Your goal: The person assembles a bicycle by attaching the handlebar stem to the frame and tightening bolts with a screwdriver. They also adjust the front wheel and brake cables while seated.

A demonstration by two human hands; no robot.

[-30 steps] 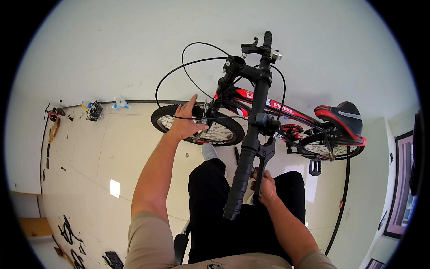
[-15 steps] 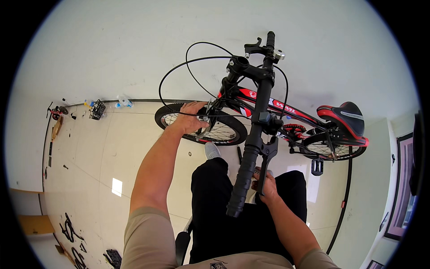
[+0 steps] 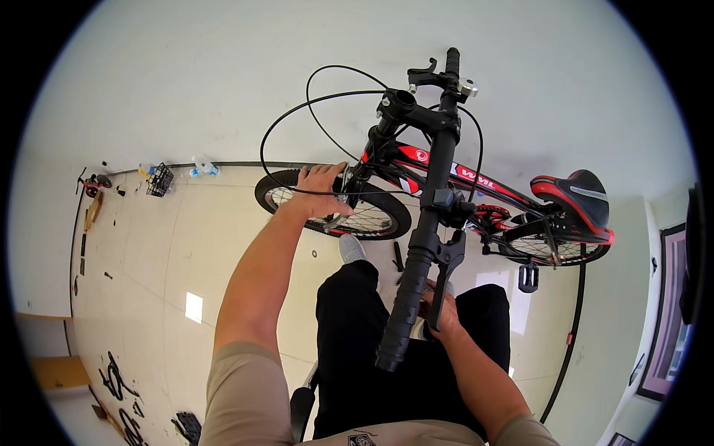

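A black and red bicycle stands in front of me, its front wheel (image 3: 387, 217) to the left and its saddle (image 3: 576, 197) to the right. My left hand (image 3: 321, 195) reaches to the top of the front wheel, by the brake arms at the fork (image 3: 358, 175). Its fingers are spread and its thumb is apart, touching the brake area. Below the near handlebar grip (image 3: 405, 316), my right hand (image 3: 444, 312) is curled behind the brake lever (image 3: 448, 267). The lever partly hides its fingers, and what they hold cannot be made out.
Black cables (image 3: 286, 111) loop out left of the handlebar. A wire basket (image 3: 159, 180) and plastic bottles (image 3: 204, 166) lie along the wall. Loose black parts (image 3: 117, 379) are on the floor at lower left. A pedal (image 3: 528, 277) juts out near my right knee.
My left hand's fingers have spread and lifted a little at the brake. The handlebar has shifted slightly, its near grip lower. My right hand has moved slightly behind the lever.
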